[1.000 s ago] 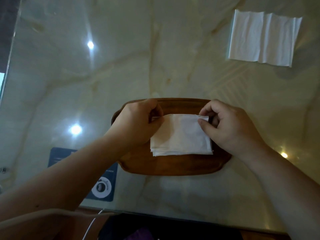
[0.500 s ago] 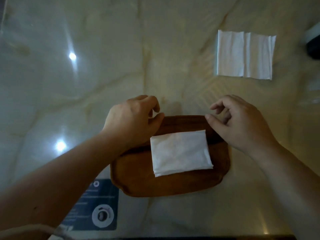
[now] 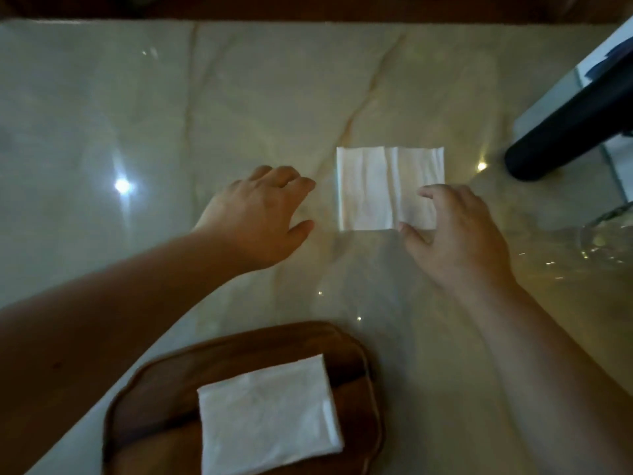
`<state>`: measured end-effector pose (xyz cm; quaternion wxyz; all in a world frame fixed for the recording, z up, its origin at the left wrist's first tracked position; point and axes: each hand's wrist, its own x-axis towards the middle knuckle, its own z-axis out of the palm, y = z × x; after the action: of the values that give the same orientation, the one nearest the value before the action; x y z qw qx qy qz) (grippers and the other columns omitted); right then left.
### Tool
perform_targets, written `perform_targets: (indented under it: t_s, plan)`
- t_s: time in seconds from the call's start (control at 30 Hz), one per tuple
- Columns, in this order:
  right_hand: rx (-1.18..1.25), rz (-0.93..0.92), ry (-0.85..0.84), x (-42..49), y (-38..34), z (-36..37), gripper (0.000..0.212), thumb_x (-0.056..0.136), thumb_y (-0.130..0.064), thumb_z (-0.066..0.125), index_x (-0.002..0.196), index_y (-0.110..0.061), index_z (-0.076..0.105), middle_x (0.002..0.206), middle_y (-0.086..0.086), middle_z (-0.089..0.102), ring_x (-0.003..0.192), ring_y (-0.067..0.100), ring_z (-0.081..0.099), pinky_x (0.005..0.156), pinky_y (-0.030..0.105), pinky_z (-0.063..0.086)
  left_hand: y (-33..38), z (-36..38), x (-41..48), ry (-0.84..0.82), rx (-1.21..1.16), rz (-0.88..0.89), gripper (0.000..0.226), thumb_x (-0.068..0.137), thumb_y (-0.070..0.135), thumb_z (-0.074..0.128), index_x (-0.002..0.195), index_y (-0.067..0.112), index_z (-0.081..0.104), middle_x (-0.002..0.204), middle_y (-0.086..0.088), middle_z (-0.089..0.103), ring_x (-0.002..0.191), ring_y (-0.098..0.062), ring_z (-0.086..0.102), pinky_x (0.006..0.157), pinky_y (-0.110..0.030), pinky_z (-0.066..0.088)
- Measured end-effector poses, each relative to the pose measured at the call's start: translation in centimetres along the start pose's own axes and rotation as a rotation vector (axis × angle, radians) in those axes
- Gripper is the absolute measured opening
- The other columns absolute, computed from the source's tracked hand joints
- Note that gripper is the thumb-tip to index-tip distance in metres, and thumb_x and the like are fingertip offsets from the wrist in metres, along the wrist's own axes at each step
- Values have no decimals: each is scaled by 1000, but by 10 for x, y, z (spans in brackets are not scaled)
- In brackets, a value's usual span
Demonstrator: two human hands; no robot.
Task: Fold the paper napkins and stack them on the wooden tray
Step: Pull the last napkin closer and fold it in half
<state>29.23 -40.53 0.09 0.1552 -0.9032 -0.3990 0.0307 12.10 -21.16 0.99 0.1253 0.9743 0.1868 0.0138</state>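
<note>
A creased white paper napkin [image 3: 373,190] lies flat on the marble table, beyond both hands. My right hand [image 3: 455,234] hovers over its right edge with fingers spread, thumb at the lower right corner; whether it touches the paper is unclear. My left hand [image 3: 263,214] is open just left of the napkin, a small gap away. The wooden tray [image 3: 154,389] sits at the near edge of the view with a stack of folded white napkins [image 3: 267,413] lying on it.
A black cylindrical object [image 3: 565,132] slants across the table's far right, over a white item [image 3: 561,90]. A clear glass thing [image 3: 603,241] stands right of my right hand. The table's dark far edge [image 3: 308,12] runs along the top.
Both hands let go of the folded stack on the tray and moved forward to the flat napkin. The view tilted up, so the tray now appears lower.
</note>
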Motion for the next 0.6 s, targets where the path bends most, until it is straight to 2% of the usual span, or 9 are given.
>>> perform_targets:
  t_s: [0.07,0.23,0.33,0.43,0.5,0.6]
  plan:
    - [-84,-10,-27,13,18,-2,52,77,-40,64,121,-15,53,120,12,56,108,36,52,82,44,48,6,6,22,-14,47,14,58,82,50,45,132,21,42,132,-7,53,119,-30,48,88,-47,47]
    - [-176,-5,-47,38,55,1,44,76,-45,64,108,-16,56,109,12,58,100,35,56,75,38,44,18,22,72,-13,139,28,57,83,50,51,130,18,43,130,-8,55,116,-31,51,86,-49,47]
    - [-140,12,-27,51,67,1,37,78,-48,62,98,-17,60,102,8,60,95,32,58,71,36,42,20,27,97,-3,199,2,55,84,51,50,127,16,44,127,-9,57,112,-31,54,84,-48,47]
    - [-38,86,-60,60,74,1,29,78,-54,59,78,-25,59,81,-5,62,74,21,58,61,30,38,19,32,118,13,201,-53,49,87,46,49,125,15,46,122,-11,58,109,-32,55,83,-49,47]
    - [14,119,-118,61,74,3,30,77,-55,61,72,-26,56,70,-9,62,67,16,56,57,29,39,18,35,128,23,187,-73,44,88,42,50,121,14,49,117,-11,58,107,-32,54,82,-50,47]
    - [42,103,-149,60,73,7,21,76,-44,66,71,-27,56,69,-10,62,68,16,57,58,27,38,18,37,133,9,197,-70,38,87,41,53,113,14,55,111,-10,57,104,-31,53,80,-48,47]
